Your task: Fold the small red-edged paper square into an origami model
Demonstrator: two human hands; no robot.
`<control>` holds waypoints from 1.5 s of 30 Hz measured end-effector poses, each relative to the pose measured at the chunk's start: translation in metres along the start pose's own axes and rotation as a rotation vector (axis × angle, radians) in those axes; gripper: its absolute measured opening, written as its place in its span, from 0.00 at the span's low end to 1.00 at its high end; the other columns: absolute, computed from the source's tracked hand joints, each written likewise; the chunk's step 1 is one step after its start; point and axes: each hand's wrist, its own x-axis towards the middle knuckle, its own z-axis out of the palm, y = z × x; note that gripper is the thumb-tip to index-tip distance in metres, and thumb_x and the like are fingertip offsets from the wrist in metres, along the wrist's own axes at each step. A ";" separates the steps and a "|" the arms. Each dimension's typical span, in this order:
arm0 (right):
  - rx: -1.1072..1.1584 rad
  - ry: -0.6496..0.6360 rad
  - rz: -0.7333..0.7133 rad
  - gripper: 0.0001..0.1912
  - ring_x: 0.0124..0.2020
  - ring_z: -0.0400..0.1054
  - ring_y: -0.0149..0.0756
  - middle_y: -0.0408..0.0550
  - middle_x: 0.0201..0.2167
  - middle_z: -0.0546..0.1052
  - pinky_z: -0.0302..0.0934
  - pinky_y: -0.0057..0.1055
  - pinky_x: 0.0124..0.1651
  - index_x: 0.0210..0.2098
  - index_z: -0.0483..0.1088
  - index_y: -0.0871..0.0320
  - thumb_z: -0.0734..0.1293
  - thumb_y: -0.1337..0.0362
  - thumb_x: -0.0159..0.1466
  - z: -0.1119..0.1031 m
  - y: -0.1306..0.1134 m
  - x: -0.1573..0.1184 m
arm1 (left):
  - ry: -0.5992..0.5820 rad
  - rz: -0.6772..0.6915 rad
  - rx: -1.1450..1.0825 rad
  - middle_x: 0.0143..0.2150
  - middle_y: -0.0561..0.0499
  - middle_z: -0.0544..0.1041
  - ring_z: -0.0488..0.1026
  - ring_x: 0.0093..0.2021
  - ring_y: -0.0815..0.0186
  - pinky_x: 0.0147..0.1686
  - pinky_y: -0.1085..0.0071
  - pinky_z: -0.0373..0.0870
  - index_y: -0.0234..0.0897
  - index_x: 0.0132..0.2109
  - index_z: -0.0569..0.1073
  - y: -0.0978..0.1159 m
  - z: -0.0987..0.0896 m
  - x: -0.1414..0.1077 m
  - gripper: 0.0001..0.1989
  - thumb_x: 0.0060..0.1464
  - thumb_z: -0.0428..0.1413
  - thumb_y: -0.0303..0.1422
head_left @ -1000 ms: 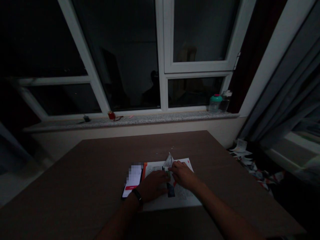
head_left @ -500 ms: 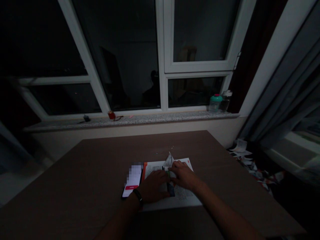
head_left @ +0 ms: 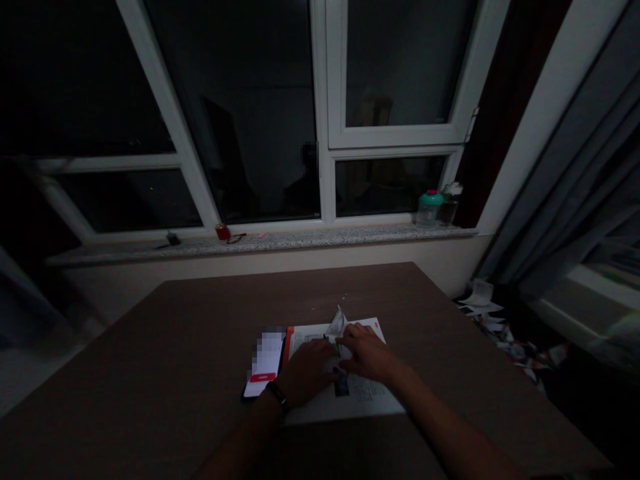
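Observation:
A printed magazine [head_left: 367,401] with an orange strip on its left side lies on the table. On it is a piece of folded paper [head_left: 339,322], with one pointed corner standing up. My left hand [head_left: 307,373], with a dark band at the wrist, has curled fingers at the paper's left side. My right hand [head_left: 367,350] grips the paper from the right, its fingertips close to the left ones. Both hands cover most of the paper, and its lower part is hard to make out in the dim light. Beside my left hand lies a lit phone [head_left: 267,353].
The brown table [head_left: 165,360] reaches toward a window sill [head_left: 300,238]. A green-lidded bottle [head_left: 429,207], a clear bottle [head_left: 451,202] and a small red object [head_left: 223,231] stand there. Scattered papers [head_left: 493,323] lie right of the table, near a grey curtain [head_left: 550,173].
Both hands stay at the folded paper with only slight finger movement. My left thumb has shifted a little upward, showing more of the dark picture on the magazine.

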 end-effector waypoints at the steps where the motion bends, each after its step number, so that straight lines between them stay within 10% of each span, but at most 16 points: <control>1: 0.001 -0.001 0.001 0.28 0.50 0.60 0.44 0.50 0.46 0.69 0.53 0.38 0.51 0.56 0.69 0.53 0.73 0.53 0.59 0.000 0.000 0.000 | 0.002 -0.003 0.001 0.56 0.48 0.70 0.65 0.56 0.55 0.55 0.58 0.63 0.42 0.54 0.67 0.000 0.000 0.000 0.18 0.59 0.60 0.37; 45: -0.027 -0.010 0.004 0.18 0.50 0.60 0.43 0.50 0.45 0.68 0.52 0.37 0.49 0.55 0.69 0.53 0.66 0.64 0.65 0.002 0.000 0.001 | -0.056 0.129 -0.056 0.58 0.50 0.67 0.63 0.58 0.53 0.58 0.56 0.60 0.53 0.54 0.73 -0.003 -0.004 -0.003 0.21 0.53 0.65 0.43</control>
